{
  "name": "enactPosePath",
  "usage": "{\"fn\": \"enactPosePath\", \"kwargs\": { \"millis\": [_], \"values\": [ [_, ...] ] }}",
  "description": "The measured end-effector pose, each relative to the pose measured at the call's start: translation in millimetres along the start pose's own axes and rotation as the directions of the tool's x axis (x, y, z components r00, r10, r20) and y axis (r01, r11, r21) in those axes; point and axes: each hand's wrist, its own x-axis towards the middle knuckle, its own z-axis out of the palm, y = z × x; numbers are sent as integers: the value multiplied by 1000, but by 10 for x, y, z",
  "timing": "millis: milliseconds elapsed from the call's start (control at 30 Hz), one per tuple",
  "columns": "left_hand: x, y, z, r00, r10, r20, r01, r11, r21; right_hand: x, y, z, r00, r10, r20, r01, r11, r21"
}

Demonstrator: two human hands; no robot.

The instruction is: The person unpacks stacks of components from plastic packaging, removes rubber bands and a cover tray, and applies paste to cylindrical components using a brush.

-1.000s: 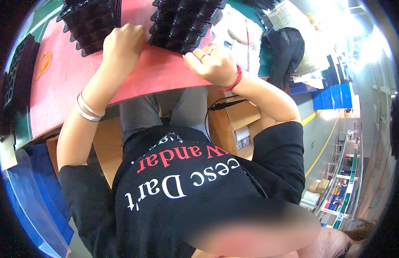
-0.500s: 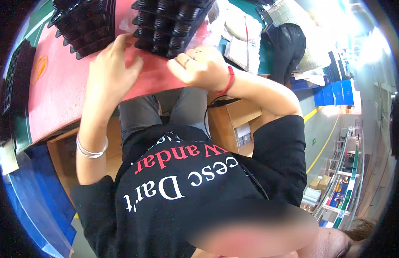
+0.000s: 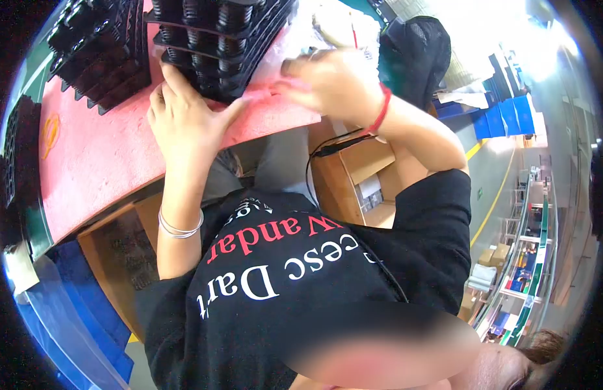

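Note:
A tall stack of black plastic trays with round cells (image 3: 214,45) stands on the pink tabletop in front of me. My left hand (image 3: 187,120) is at its near lower corner, thumb and index finger spread apart and the other fingers partly bent. Its fingertips are at or against the lowest trays; whether they touch is unclear. My right hand (image 3: 337,84) hangs just right of the stack, over the table edge by some clear plastic film (image 3: 295,42). Motion smears its fingers, so I cannot tell if it holds anything.
Another black tray stack (image 3: 103,55) stands at the left, with more trays (image 3: 20,153) at the far left edge. A yellow rubber band (image 3: 51,133) lies on the pink tabletop (image 3: 106,162). Below are cardboard boxes (image 3: 337,185). A black mesh item (image 3: 418,55) is at the right.
My left hand has spread its thumb from its fingers by the tray stack. My right hand has moved right, away from the stack. The view has shifted slightly.

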Motion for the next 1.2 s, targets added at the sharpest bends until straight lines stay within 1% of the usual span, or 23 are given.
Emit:
{"fn": "enactPosePath", "kwargs": {
  "millis": [33,100,133,200,233,300,333,433,467,533,567,633,667,767,800,900,933,967,1000,1033,1067,1133,1200],
  "values": [
    [18,-4,27,1000,-3,-13,2,1000,-29,5,146,28,993,93,70,-92,996,-12],
    [49,-12,17,1000,11,1,-11,997,-75,59,316,-8,972,225,-66,-220,972,82],
    [62,-22,22,999,32,-15,-33,996,-83,98,411,-9,973,182,-141,-182,983,12],
    [59,-57,22,998,56,-29,-58,994,-88,225,588,71,949,269,-163,-274,962,-8],
    [61,-72,23,998,58,-26,-60,994,-87,262,531,-181,923,386,-9,-384,921,71],
    [97,-106,9,997,68,-29,-70,994,-86,226,636,-117,965,237,-111,-233,971,49],
    [121,-111,-30,999,34,36,-29,990,-141,374,930,-29,918,385,99,-397,890,222],
    [133,-178,-144,990,-8,140,43,968,-247,518,1465,332,975,224,9,-218,936,277],
    [126,-243,-143,988,-4,151,48,957,-286,491,1455,265,959,247,137,-283,849,447],
    [102,-320,-205,989,0,149,50,941,-333,603,1655,358,853,281,439,-512,293,808],
    [83,-373,-231,986,5,166,60,923,-381,661,1858,473,823,158,546,-559,50,828],
    [8,-421,-330,983,-30,181,100,915,-391,736,1686,347,792,131,596,-605,39,795],
    [-24,-447,-373,972,-72,225,163,892,-422,839,1465,213,745,227,627,-667,260,698],
    [-88,-552,-411,984,8,175,60,924,-377,878,1437,252,782,175,599,-623,256,739],
    [-96,-555,-436,986,48,158,11,937,-349,916,1434,477,736,315,599,-673,243,699],
    [-114,-591,-463,985,63,160,-1,931,-364,1070,1478,637,662,310,683,-746,177,642],
    [-123,-611,-470,980,74,187,4,923,-385,1111,1773,949,819,111,564,-531,520,669],
    [-151,-653,-460,979,77,187,1,921,-389,1151,2027,1218,873,-145,466,-207,756,622],
    [-197,-713,-437,969,76,236,30,908,-417,1146,1511,860,688,322,651,-725,263,636],
    [-235,-750,-437,955,77,286,60,895,-442,1191,1517,897,686,358,634,-728,339,596],
    [-211,-637,-549,894,-110,434,319,837,-445,1217,1535,925,685,393,614,-728,411,549],
    [-223,-601,-595,900,-97,424,311,825,-472,1205,1545,896,702,408,584,-712,408,571],
    [-277,-695,-549,912,-56,407,273,822,-499,1151,1657,844,791,401,462,-610,449,653]
  ]
}}
